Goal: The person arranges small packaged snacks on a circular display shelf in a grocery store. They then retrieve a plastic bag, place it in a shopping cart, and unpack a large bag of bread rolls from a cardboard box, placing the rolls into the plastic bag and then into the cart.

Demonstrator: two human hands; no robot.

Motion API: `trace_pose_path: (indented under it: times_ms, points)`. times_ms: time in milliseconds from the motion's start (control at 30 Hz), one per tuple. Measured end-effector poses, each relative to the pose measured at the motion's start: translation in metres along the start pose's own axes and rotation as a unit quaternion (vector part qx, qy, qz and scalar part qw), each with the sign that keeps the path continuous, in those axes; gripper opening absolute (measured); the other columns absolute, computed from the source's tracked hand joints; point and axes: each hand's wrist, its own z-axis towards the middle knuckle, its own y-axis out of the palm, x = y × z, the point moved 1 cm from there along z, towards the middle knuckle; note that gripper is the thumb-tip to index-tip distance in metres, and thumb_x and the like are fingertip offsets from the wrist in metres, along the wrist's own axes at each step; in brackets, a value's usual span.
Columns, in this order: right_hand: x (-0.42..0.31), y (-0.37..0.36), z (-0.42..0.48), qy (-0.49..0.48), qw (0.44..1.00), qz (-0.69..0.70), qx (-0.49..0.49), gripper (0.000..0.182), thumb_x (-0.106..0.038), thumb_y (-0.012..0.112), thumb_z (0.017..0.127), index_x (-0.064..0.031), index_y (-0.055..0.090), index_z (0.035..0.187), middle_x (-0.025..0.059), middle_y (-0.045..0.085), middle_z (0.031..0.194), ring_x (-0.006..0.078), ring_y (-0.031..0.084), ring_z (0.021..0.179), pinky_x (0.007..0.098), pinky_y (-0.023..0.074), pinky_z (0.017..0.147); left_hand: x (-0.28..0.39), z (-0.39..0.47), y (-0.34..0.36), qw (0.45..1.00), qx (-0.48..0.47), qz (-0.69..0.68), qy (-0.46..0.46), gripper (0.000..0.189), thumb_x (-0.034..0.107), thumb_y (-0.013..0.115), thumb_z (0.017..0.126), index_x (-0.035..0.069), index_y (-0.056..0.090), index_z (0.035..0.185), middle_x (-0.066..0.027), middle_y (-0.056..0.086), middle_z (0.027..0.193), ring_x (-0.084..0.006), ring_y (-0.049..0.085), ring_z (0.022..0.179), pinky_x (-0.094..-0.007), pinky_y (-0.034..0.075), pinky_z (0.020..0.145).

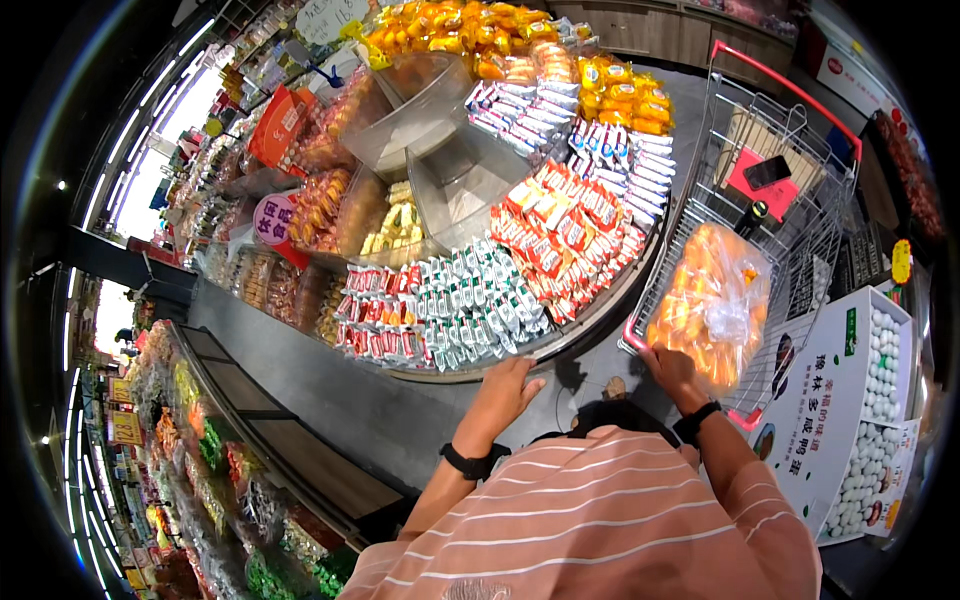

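My left hand is at the near rim of a round display, fingers loosely curled, just below rows of green-and-white packets. I see nothing held in it. Red-and-white snack packets lie further right on the display. My right hand is on the near end of the red-trimmed edge of a shopping cart, its fingers partly hidden. A large clear bag of orange-coloured items lies in the cart beside that hand. Beyond it are a dark bottle and a phone on a red item.
Clear plastic bins stand mid-display, with yellow packets at its far side. Boxes of pale eggs stand right of the cart. A produce shelf runs along the left, across a grey floor aisle.
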Motion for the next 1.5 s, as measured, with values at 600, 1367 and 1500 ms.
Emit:
trace_pose_path:
  times_ms: [600, 1367, 1500]
  points:
    - [0.042, -0.065, -0.006, -0.104, 0.952, 0.182, 0.223, 0.023, -0.025, 0.058, 0.094, -0.0020, 0.060, 0.095, 0.0204, 0.063, 0.091, 0.0398, 0.062, 0.086, 0.0480, 0.0491, 0.073, 0.108, 0.165, 0.069, 0.975, -0.150, -0.046, 0.161, 0.044, 0.024, 0.065, 0.095, 0.000, 0.053, 0.130, -0.0233, 0.057, 0.123, -0.0420, 0.058, 0.111, -0.0435, 0.049, 0.093]
    - [0.131, -0.082, 0.000, 0.280, 0.766, 0.534, 0.222, 0.038, -0.022, 0.058, 0.088, 0.0023, 0.063, 0.116, 0.0115, 0.068, 0.098, 0.0232, 0.067, 0.086, 0.0346, 0.0541, 0.075, 0.146, 0.276, 0.248, 0.940, -0.283, -0.190, 0.018, 0.036, 0.027, 0.053, 0.098, -0.002, 0.065, 0.115, -0.0294, 0.067, 0.107, -0.0428, 0.063, 0.104, -0.0456, 0.049, 0.092]
    - [0.137, -0.125, -0.017, 0.337, 0.739, 0.542, 0.218, 0.036, -0.024, 0.056, 0.091, 0.0035, 0.064, 0.113, 0.0081, 0.066, 0.087, 0.0186, 0.063, 0.068, 0.0316, 0.0518, 0.058, 0.131, 0.278, 0.201, 0.961, -0.159, -0.208, 0.087, 0.031, 0.025, 0.055, 0.099, -0.003, 0.064, 0.109, -0.0231, 0.070, 0.087, -0.0355, 0.069, 0.070, -0.0393, 0.055, 0.069]
